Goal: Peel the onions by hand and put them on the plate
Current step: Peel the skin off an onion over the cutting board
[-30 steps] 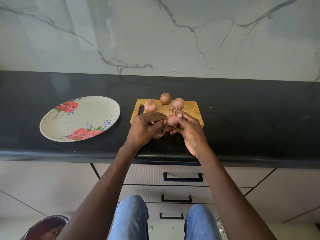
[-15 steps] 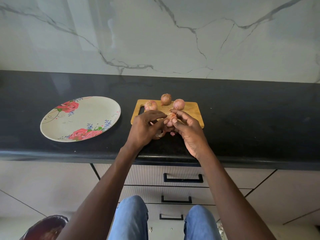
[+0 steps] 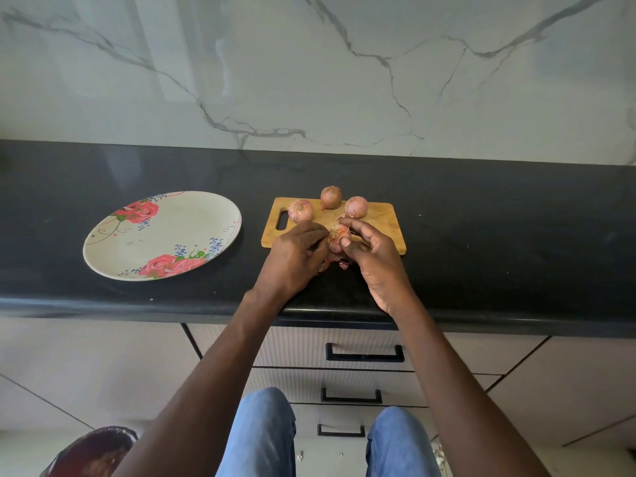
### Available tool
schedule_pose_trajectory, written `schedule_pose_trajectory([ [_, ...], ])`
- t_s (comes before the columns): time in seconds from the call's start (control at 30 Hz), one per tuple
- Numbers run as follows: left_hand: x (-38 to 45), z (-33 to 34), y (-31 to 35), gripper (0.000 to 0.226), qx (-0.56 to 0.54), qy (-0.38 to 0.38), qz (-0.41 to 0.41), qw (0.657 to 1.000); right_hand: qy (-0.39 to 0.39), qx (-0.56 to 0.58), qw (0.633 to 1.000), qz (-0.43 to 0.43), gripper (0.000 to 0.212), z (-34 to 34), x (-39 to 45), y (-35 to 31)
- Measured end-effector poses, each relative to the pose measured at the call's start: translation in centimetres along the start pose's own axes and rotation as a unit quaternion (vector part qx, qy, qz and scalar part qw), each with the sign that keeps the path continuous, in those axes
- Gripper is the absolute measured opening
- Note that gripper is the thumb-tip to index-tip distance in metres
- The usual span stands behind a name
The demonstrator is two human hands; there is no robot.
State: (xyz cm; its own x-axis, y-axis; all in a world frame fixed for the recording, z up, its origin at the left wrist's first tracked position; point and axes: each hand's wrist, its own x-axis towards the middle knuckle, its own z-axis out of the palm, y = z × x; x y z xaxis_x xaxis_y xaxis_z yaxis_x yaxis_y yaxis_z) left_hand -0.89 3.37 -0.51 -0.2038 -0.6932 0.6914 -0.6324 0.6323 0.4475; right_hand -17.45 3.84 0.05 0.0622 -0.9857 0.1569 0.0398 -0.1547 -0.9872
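Observation:
Both hands meet over the near edge of a small wooden cutting board (image 3: 382, 222) on the black counter. My left hand (image 3: 296, 259) and my right hand (image 3: 375, 256) hold one small pink onion (image 3: 339, 234) between them, root end up; my right thumb and fingers pinch it. Three unpeeled onions stand at the board's far edge: a left onion (image 3: 300, 211), a middle onion (image 3: 331, 197) and a right onion (image 3: 356, 206). A flowered plate (image 3: 161, 235) with nothing on it lies to the left. Bits of skin (image 3: 342, 265) hang under the hands.
The black counter (image 3: 499, 242) runs the full width, with a marble wall behind it. Drawers with black handles (image 3: 364, 352) sit below the counter's front edge. My knees in blue jeans show at the bottom, and a dark red object (image 3: 93, 449) lies on the floor at lower left.
The held onion has been turned between the hands, so its rooty end now faces up. Both hands stayed at the board's near edge; the other onions and plate did not move.

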Motion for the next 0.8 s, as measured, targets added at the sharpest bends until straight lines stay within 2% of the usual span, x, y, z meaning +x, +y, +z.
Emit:
schedule_pose_trajectory([
  [0.37, 0.0, -0.1, 0.5, 0.014, 0.013, 0.009, -0.013, 1.0, -0.001, -0.014, 1.0, -0.001, 0.032, 0.0, 0.4, 0.2],
  [0.6, 0.2, -0.5, 0.2, 0.01, -0.012, 0.055, -0.053, 0.997, 0.028, 0.077, 0.996, 0.032, 0.031, -0.5, 0.9, 0.6],
  [0.8, 0.2, 0.0, 0.0, 0.02, 0.035, 0.046, -0.048, 0.997, 0.033, 0.078, 0.996, 0.035, 0.031, -0.4, 1.0, 0.7],
])
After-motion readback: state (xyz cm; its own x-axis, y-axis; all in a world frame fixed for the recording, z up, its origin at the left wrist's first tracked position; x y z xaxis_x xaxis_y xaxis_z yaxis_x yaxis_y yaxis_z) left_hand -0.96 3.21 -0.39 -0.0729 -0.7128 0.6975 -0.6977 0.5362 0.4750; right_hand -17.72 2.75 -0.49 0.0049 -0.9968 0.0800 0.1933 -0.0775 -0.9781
